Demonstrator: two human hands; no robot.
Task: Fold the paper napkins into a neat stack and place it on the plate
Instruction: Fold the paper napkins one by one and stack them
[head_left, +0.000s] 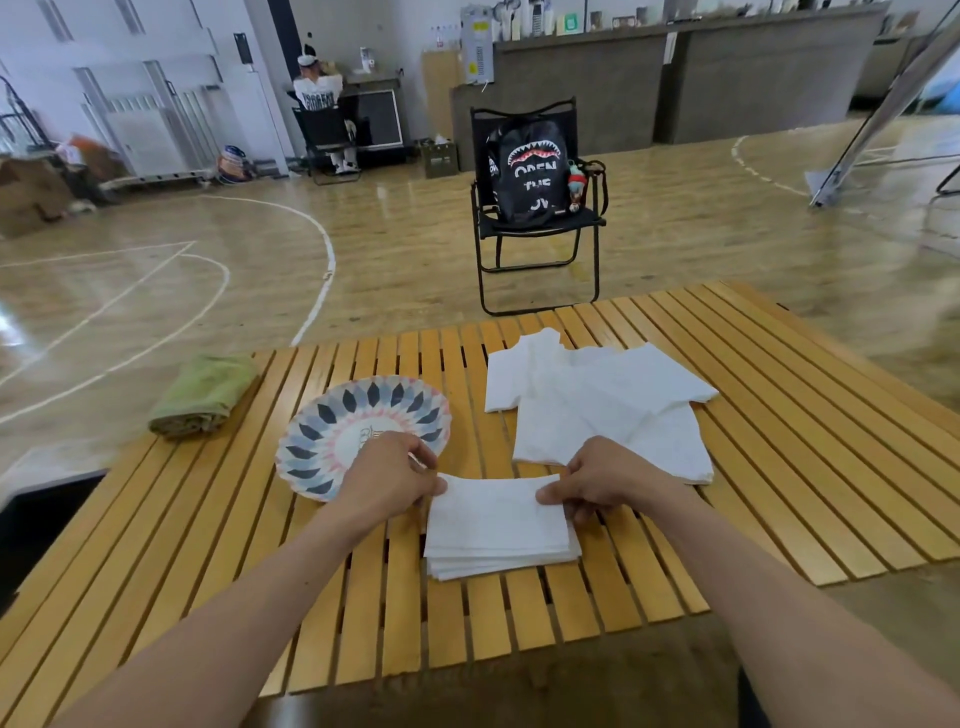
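Beside the plate (318, 423), the left hand (388, 479) and right hand (609, 480) each pinch a far corner of the top napkin (493, 512).

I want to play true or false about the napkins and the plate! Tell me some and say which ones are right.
1. The folded napkin stack is on the plate. False: it lies on the table, right of the plate.
2. The left hand and the right hand each pinch an end of the stack's top napkin. True.
3. The green cloth lies right of the stack. False: it lies left of the plate.
4. Loose napkins lie beyond the stack. True.
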